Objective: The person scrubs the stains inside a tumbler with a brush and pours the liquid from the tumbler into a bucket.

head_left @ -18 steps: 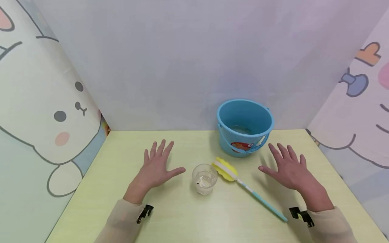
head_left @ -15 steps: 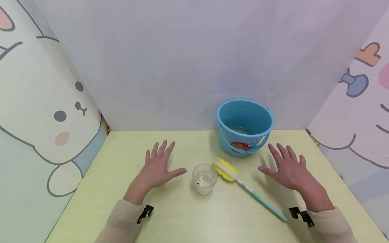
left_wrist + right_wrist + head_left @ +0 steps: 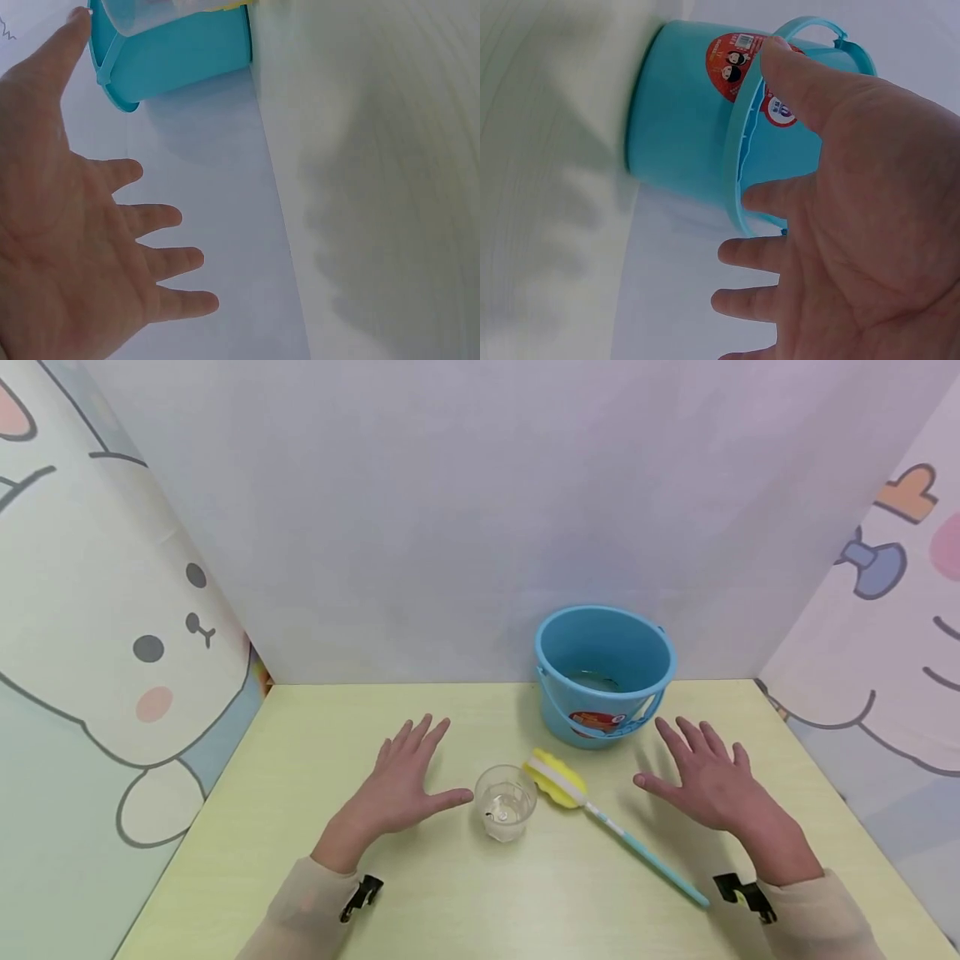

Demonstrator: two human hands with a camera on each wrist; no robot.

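Note:
My left hand [image 3: 397, 785] hovers over the table with fingers spread and holds nothing. Its thumb tip comes right up to the rim of a clear drinking glass [image 3: 506, 806] in the head view. My right hand [image 3: 712, 781], also spread and holding nothing, is above the table on the right. Between the hands lies a bottle brush [image 3: 645, 853] with a yellow sponge head [image 3: 557, 779] and a pale blue handle. The sponge end is close beside the glass. Behind it stands a blue bucket [image 3: 558, 714] with a red label; the right wrist view shows the bucket [image 3: 679, 120] beyond my fingers.
A pale yellow table [image 3: 300, 735] bears everything. Its back edge meets a plain light wall [image 3: 390, 527]. Side panels with cartoon prints flank it on the left [image 3: 90, 610] and right. Some water appears to lie at the bottom of the bucket, whose handle hangs down in front.
My left hand has shifted to the right and slightly toward me, its thumb now nearer the glass. My right hand has drifted slightly left. The glass, brush and bucket stay put.

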